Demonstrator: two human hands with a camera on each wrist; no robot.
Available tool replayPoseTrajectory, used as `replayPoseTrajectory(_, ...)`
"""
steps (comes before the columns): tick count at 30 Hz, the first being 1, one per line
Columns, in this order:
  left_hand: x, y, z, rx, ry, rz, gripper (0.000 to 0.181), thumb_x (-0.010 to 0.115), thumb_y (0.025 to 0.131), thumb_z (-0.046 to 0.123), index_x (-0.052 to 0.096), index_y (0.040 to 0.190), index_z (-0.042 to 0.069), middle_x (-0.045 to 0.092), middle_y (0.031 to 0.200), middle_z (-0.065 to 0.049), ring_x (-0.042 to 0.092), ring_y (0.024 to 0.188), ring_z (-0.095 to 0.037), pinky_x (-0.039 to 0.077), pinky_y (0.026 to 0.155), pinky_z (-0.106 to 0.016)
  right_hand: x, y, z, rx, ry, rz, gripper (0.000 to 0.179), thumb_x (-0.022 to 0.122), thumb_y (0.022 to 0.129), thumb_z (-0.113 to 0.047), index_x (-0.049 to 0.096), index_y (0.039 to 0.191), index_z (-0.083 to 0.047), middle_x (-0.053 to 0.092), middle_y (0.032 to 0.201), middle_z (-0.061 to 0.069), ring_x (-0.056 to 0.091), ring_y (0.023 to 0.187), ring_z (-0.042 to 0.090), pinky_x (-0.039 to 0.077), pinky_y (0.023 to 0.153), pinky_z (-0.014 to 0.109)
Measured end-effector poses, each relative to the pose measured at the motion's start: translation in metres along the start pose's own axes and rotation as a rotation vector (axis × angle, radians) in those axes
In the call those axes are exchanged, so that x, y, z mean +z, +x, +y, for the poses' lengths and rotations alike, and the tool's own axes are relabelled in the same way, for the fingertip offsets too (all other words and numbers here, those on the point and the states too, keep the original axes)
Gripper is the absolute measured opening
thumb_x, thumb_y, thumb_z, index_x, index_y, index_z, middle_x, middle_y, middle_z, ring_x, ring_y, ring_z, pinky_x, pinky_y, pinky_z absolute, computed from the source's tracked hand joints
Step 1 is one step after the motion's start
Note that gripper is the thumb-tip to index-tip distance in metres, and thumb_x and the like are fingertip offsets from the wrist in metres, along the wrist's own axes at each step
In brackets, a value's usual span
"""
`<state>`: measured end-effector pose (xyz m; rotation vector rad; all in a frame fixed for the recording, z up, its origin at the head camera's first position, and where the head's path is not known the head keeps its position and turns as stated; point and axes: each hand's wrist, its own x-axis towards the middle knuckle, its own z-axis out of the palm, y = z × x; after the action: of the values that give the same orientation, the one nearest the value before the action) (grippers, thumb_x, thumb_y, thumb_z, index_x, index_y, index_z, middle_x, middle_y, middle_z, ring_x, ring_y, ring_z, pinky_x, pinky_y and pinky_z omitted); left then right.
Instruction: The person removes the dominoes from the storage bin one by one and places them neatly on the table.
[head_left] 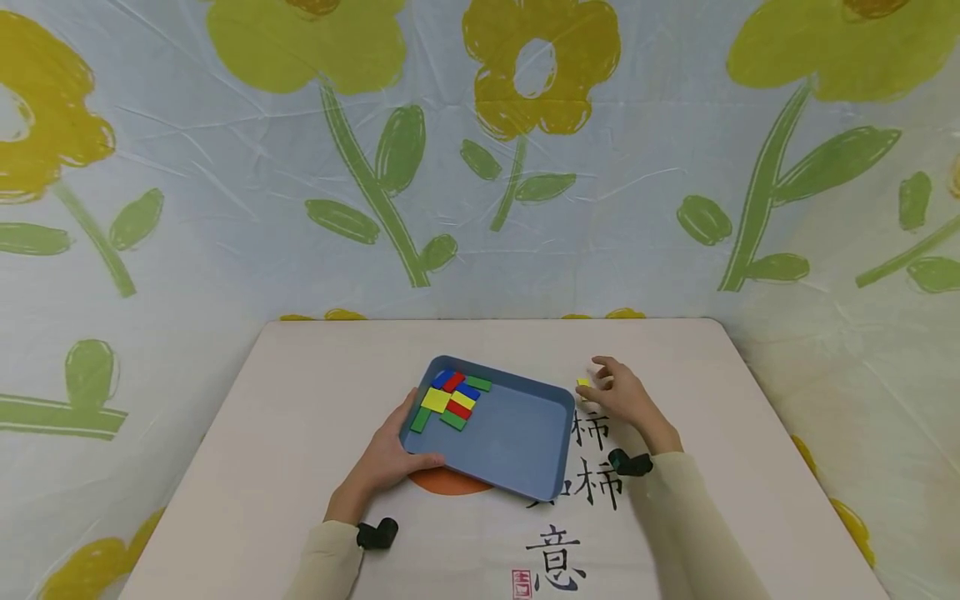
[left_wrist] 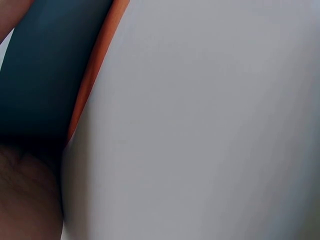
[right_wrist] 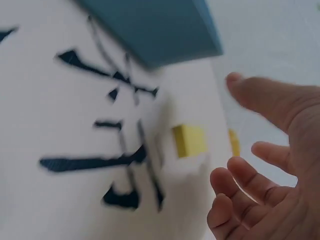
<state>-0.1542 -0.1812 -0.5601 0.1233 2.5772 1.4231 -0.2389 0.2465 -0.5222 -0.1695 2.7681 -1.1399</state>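
My left hand (head_left: 386, 454) grips the left end of a blue-grey rectangular tray (head_left: 517, 450), thumb along the near rim. Flat blue, red, green and yellow blocks, such as the square yellow one (head_left: 436, 401), lie grouped in the tray's left part. Right of the tray, my right hand (head_left: 622, 398) is by a small yellow block (right_wrist: 190, 140), thumb and fingers spread apart. The right wrist view shows a gap between that block and the fingers. In the left wrist view, only part of the left hand (left_wrist: 27, 192) shows against the dark tray side (left_wrist: 50, 75).
Under the tray is a pale table (head_left: 300, 400) with a printed orange shape (head_left: 450, 482) and black brush characters (head_left: 555, 558). A flower-patterned cloth (head_left: 637, 250) hangs behind and on both sides.
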Motion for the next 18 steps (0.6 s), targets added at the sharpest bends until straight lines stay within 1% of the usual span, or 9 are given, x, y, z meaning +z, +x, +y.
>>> replayPoseTrajectory(5, 0.000, 0.000, 0.000, 0.000, 0.003, 0.003, 0.124, 0.090, 0.071, 0.053, 0.014, 0.167, 0.030, 0.024, 0.171, -0.004, 0.031, 0.152, -0.033, 0.027, 0.121, -0.065, -0.004, 0.001, -0.015, -0.042, 0.044, 0.000, 0.084, 0.073, 0.096, -0.041, 0.033, 0.158, -0.001, 0.053, 0.138, 0.028, 0.061, 0.116, 0.042, 0.056, 0.089, 0.051)
replayPoseTrajectory(9, -0.001, 0.000, 0.001, 0.001, -0.002, 0.002, 0.124, 0.090, 0.071, 0.053, 0.014, 0.167, 0.030, 0.025, 0.171, -0.004, 0.032, 0.152, -0.033, 0.028, 0.121, -0.065, -0.003, 0.002, -0.035, -0.071, 0.075, -0.016, 0.085, 0.074, 0.095, -0.041, 0.032, 0.159, -0.004, 0.052, 0.139, 0.028, 0.061, 0.115, 0.040, 0.057, 0.086, 0.048)
replayPoseTrajectory(12, -0.002, 0.000, 0.002, -0.002, 0.005, 0.002, 0.125, 0.090, 0.071, 0.055, 0.014, 0.167, 0.030, 0.025, 0.171, -0.004, 0.032, 0.151, -0.033, 0.028, 0.121, -0.065, 0.002, 0.002, -0.049, -0.103, 0.081, -0.023, 0.084, 0.075, 0.094, -0.039, 0.034, 0.159, -0.006, 0.053, 0.138, 0.028, 0.062, 0.113, 0.039, 0.057, 0.085, 0.046)
replayPoseTrajectory(18, -0.002, 0.000, 0.002, -0.001, 0.010, 0.003, 0.124, 0.090, 0.071, 0.055, 0.015, 0.167, 0.030, 0.027, 0.170, -0.005, 0.034, 0.150, -0.032, 0.029, 0.120, -0.065, 0.019, 0.002, -0.075, -0.181, 0.087, -0.044, 0.080, 0.077, 0.093, -0.035, 0.038, 0.157, -0.008, 0.055, 0.136, 0.026, 0.064, 0.109, 0.035, 0.056, 0.088, 0.048)
